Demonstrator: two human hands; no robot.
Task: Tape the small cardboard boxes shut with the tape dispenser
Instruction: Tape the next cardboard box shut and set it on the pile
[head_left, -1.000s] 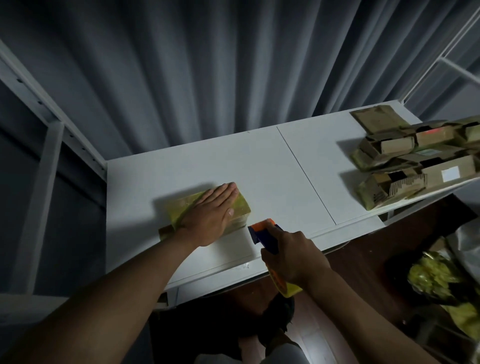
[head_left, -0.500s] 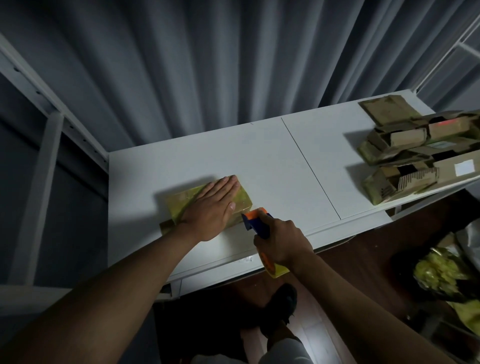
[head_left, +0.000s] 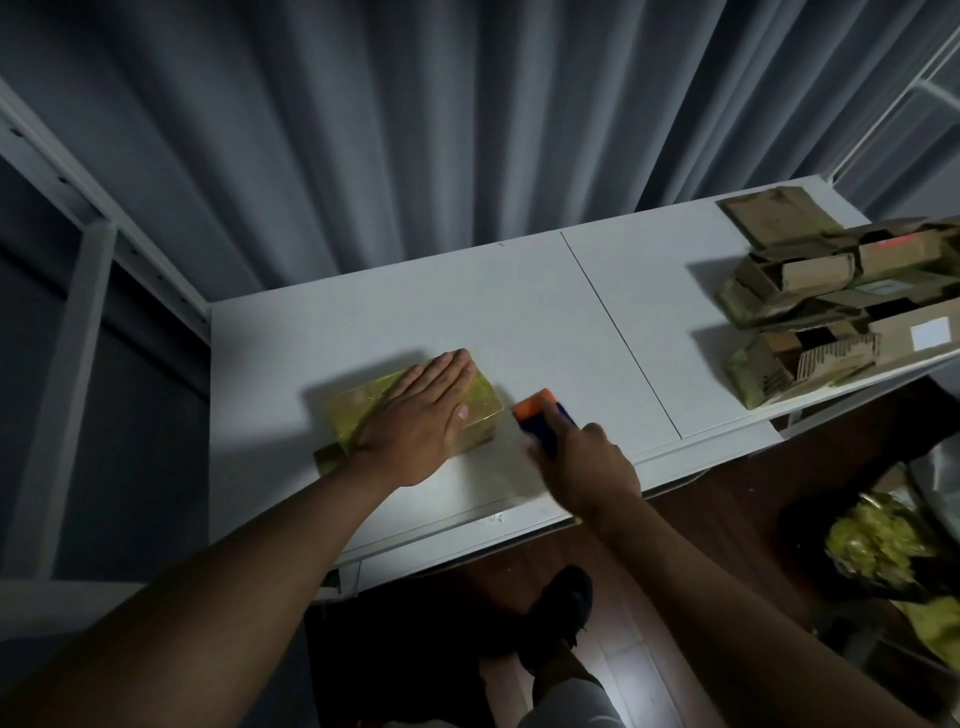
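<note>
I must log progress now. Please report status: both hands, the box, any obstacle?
Left hand flat on small box. Right hand grips tape dispenser, just right of box, not touching. Open boxes piled far right. Nothing between.

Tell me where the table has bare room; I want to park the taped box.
Free: the table stretch between the taped box and the seam, and right of the seam up to the box pile. Crowded: the far right end.
</note>
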